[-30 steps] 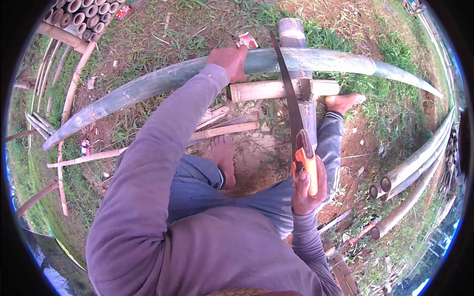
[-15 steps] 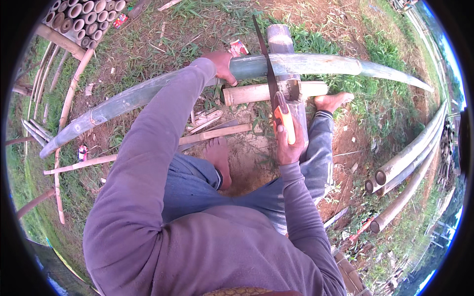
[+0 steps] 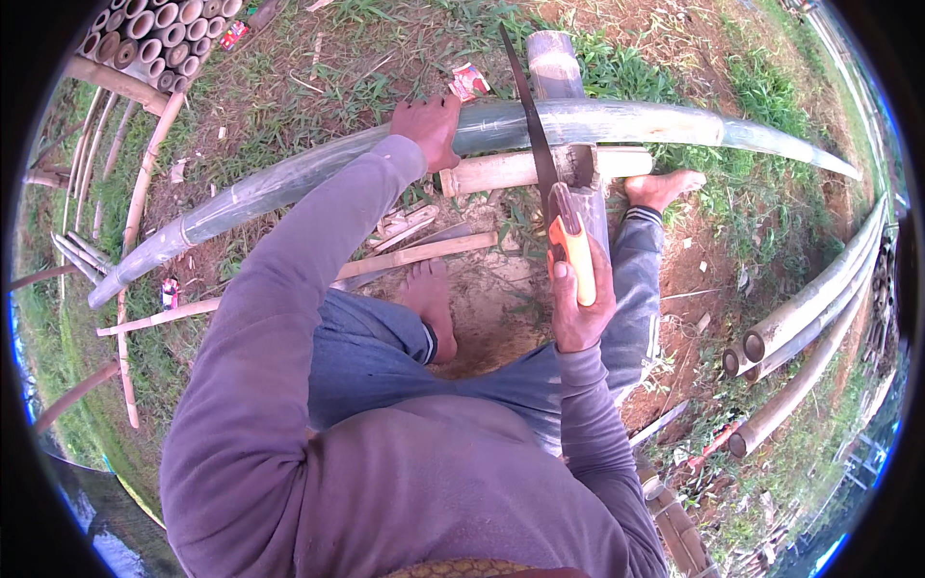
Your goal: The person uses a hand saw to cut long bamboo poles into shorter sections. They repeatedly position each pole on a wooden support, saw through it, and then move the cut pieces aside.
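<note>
Head view: we're apparently sawing, left hand (image 3: 427,127) clamping the bamboo pole (image 3: 636,122), right hand (image 3: 588,310) gripping the saw (image 3: 545,166), seemingly needing steady strokes.

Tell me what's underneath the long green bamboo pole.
A thick bamboo piece passes crosswise beneath the pole, showing on both sides of it, with grass nearby. The stretch directly below is covered, so whether they touch can't be seen.
</note>
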